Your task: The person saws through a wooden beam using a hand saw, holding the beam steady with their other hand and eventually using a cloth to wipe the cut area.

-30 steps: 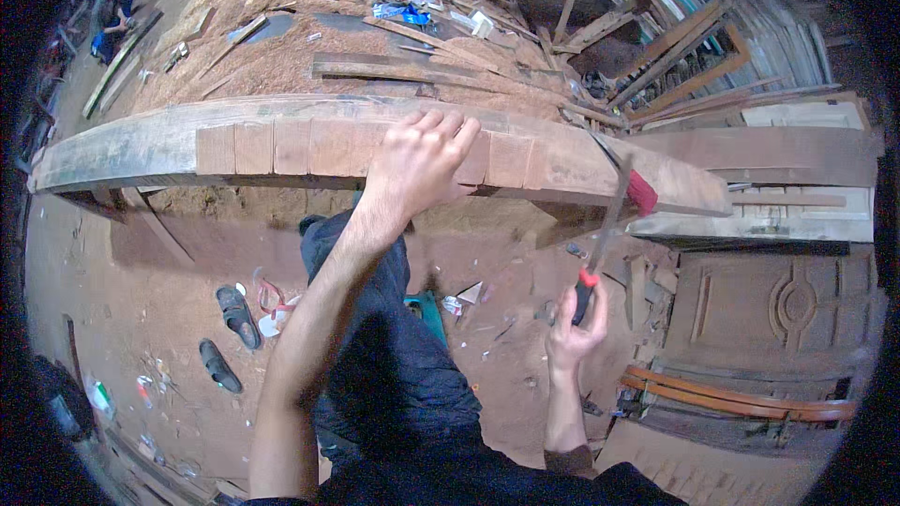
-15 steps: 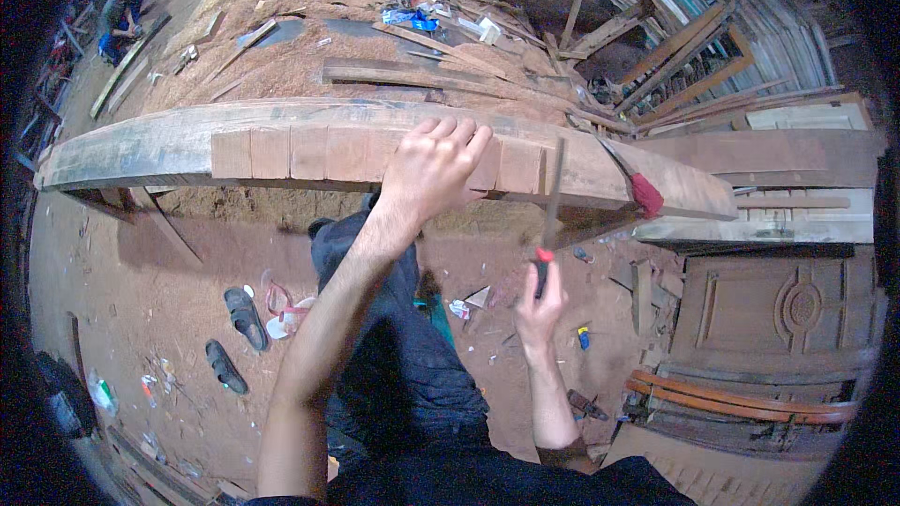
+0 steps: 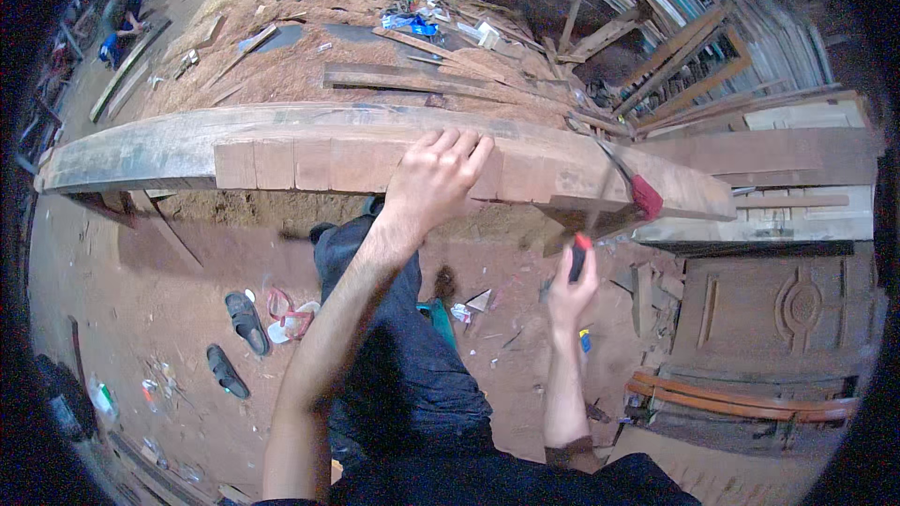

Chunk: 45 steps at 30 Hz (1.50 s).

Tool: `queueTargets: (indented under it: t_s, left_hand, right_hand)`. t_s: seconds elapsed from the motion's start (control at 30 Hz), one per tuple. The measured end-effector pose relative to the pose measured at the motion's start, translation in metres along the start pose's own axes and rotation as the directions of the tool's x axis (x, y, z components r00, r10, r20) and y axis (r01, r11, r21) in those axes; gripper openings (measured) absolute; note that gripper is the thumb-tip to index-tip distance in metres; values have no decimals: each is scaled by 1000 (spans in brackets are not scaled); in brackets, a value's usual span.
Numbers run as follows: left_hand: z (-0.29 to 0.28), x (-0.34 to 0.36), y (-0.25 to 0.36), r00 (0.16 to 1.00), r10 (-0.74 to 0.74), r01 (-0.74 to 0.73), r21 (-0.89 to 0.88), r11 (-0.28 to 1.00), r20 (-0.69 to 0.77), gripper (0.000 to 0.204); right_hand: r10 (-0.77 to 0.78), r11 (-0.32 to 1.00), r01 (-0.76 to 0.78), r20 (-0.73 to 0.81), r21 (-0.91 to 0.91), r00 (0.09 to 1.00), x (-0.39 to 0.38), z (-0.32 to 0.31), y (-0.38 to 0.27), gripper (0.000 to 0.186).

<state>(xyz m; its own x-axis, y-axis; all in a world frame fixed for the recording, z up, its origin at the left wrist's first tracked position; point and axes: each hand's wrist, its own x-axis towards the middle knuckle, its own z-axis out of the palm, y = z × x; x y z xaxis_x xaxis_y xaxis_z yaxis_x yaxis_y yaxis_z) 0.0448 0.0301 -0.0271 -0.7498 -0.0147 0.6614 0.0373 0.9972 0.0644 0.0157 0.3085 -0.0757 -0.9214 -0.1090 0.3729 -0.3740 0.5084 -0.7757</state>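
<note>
My left hand (image 3: 434, 178) lies over a row of pale wooden blocks (image 3: 314, 164) along the near side of a long, thick wooden beam (image 3: 150, 141). Its fingers curl over the blocks' upper edge; the thumb is mostly hidden. Below the beam, at right, my right hand (image 3: 574, 289) is closed around the red-and-black handle of a file (image 3: 578, 258). The file's narrow grey blade points up toward the beam and is blurred. Just right of it, a tool with a dark blade and red wrapped handle (image 3: 647, 198) rests across the beam.
Sandals (image 3: 246, 322) lie on the dirt floor at left. Wood scraps and planks (image 3: 403, 77) cover sawdust beyond the beam. Carved door panels (image 3: 778, 305) and an orange-brown wooden rail (image 3: 741, 398) are at right. A person (image 3: 122, 23) crouches at the far left.
My right hand has moved right and slightly up with the file, whose blade now tilts right near the red-handled tool. My left hand stays almost in place on the wooden blocks.
</note>
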Motion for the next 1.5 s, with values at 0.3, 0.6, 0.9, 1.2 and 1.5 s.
queueTargets:
  t_s: [0.3,0.6,0.9,1.2,1.5]
  left_hand:
    - [-1,34,-18,973,-99,130,-142,981,210,78]
    - [0,59,-31,908,-158,225,-136,965,388,85]
    - [-1,69,-33,860,-188,268,-104,958,475,86]
    - [0,68,-34,874,-171,258,-136,957,455,86]
    - [11,62,-39,915,-139,214,-165,963,379,84]
  right_hand:
    - [-236,659,398,328,-638,915,122,-10,25,29]
    - [-257,670,387,292,-633,921,169,-13,63,26]
    - [-216,699,399,357,-594,909,174,-20,78,34]
    - [-245,717,312,194,-624,950,206,-47,84,38]
    - [139,646,246,428,-723,893,249,-89,111,51]
